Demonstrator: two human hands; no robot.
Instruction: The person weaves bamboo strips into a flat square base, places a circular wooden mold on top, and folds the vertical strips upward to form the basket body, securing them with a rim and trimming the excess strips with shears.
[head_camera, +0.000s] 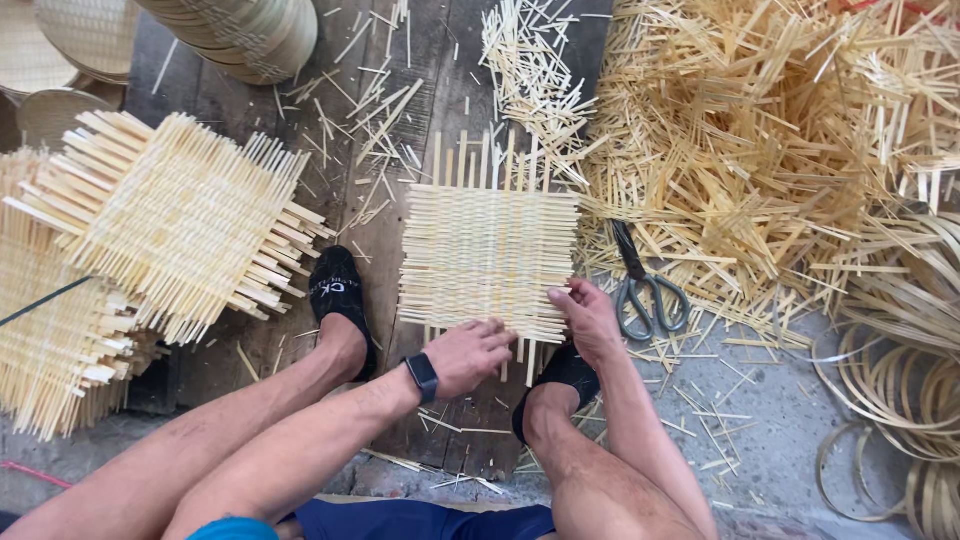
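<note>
— Where does the pale square mat of woven bamboo strips (488, 258) lie?

— Flat on the dark wooden boards (385, 215), just beyond both hands, its horizontal weavers running left to right and its uprights pointing far and near.

— Which hand is closer?

— Both touch its near edge. The left hand (467, 356), fingers curled, presses the near-left part; the right hand (588, 316) pinches a strip end at the near-right corner.

— And around it?

— Grey-handled scissors (645, 285) just right, a loose heap of bamboo sticks (760, 140) beyond, finished mats stacked (170, 220) well left.
</note>
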